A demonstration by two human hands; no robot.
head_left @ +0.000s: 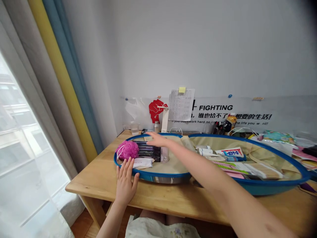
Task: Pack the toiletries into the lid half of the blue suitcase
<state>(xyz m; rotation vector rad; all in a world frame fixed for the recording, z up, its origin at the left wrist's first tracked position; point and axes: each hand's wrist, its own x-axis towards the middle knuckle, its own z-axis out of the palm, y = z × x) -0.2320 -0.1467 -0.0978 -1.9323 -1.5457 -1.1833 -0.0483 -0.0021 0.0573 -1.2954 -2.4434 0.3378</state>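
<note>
An open blue-rimmed zip case (170, 174) with a beige lining lies unfolded on the wooden desk. In its left half sit a purple mesh bath puff (128, 149), a pack of dark slender sticks (150, 153) in clear wrapping, and a white packet (143, 163). My left hand (126, 181) rests with fingers spread on the near left rim, its fingertips beside the puff and the white packet. Across the case stretches my right arm; my right hand (156, 139), fingers extended, is over the far end of the dark pack. Whether it touches the pack I cannot tell.
The case's right half holds a toothpaste box (230, 152), white tubes (205, 151) and a pack of cotton swabs (266, 170). Behind the case stand a clear cup (135, 129), a white lamp (164, 119) and a brown bottle (230, 122). Curtains (49, 66) hang at left.
</note>
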